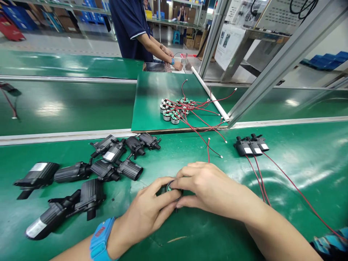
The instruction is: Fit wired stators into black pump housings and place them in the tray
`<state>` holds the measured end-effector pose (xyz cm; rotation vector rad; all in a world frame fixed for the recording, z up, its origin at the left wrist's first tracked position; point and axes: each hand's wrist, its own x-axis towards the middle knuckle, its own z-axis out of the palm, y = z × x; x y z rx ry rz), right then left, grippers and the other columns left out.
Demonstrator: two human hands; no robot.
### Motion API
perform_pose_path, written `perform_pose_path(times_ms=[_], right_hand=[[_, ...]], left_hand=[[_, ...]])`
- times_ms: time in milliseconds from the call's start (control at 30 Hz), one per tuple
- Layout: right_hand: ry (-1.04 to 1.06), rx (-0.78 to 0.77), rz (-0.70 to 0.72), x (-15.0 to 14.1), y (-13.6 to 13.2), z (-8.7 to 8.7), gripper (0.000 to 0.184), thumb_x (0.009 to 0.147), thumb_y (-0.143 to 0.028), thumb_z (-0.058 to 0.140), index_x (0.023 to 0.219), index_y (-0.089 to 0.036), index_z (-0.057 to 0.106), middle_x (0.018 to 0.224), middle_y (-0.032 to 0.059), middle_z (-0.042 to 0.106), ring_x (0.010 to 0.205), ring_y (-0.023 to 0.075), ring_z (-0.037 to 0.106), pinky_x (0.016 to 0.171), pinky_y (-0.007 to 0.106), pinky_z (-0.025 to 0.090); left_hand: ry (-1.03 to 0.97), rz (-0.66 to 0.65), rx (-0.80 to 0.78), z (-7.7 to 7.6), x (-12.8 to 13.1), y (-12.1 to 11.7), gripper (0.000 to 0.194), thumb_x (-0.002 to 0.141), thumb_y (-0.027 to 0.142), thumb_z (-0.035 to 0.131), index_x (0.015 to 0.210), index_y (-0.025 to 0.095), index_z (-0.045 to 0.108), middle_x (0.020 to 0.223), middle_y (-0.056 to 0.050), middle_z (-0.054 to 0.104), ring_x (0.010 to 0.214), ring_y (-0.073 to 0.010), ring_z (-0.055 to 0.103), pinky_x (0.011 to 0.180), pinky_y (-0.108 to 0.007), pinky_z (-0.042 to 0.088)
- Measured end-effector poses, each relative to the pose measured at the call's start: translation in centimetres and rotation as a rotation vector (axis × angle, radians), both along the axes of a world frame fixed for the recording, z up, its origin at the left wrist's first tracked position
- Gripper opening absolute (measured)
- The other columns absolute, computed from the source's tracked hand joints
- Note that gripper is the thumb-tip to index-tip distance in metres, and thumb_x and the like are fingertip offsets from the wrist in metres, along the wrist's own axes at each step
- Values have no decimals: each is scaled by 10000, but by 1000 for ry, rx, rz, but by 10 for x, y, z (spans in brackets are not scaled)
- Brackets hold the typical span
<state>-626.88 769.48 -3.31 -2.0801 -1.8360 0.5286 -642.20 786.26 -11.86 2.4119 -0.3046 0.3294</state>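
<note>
My left hand [150, 206] and my right hand [199, 186] meet above the near bench, both closed around a black pump housing [176, 209]. Its open end faces up, and a round green circuit board [169, 187] shows inside the black rim. Fingers hide most of this part. The right fingertips press at the board, while the left fingers wrap the side. A red wire [208, 148] rises behind my right hand to a small white connector. Black pump housings [104, 169] lie scattered to the left of my hands, several with white labels.
A raised green board [152, 87] carries several round motors [175, 116] with red wires trailing off its front edge. Three black pumps [251, 146] with red wires stand at right. A white tube [210, 94] and metal post [277, 65] rise beyond. A co-worker [133, 32] works across the line.
</note>
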Motion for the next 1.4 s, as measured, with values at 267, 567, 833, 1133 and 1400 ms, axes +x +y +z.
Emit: perform_pose_path(times_ms=[267,567,833,1133,1400], right_hand=[[-72,-4,-26,-5,1,-3,237,973,-411,626,1121,-239,693,1018,42,708,941,198,642,789,310,458],[85,-236,-83,47,-11,-19,326,897,-488,704,1158,-293,700,912,-11,767,820,202,708,683,286,435],[-276,241,-403,76,35,-26,288,982,-428,610,1187,-251,708,1157,68,718,1079,247,584,925,388,403],[-725,262,-528,107,93,-42,267,1027,-225,462,1216,-202,649,1328,104,613,1150,283,441,905,408,316],[-608,211,-438,102,88,-35,340,1015,-149,436,1322,-207,572,1254,103,668,1131,281,504,916,425,335]], left_hand=[[54,20,11,12,2,-1,233,991,197,517,1175,283,632,1348,-75,552,1152,-176,635,950,-264,552],[225,549,964,36,-7,57,481,991,532,455,1236,188,685,738,-120,684,633,-328,690,527,-361,469],[230,395,925,23,-13,48,207,927,359,617,1070,246,716,896,-153,676,791,-363,671,650,-427,526],[190,311,549,11,8,43,98,893,133,612,922,225,598,1030,-67,678,842,-252,681,750,-372,536],[57,448,-254,19,48,23,621,771,299,796,1258,271,411,1081,-16,723,1034,-228,707,914,-381,537]])
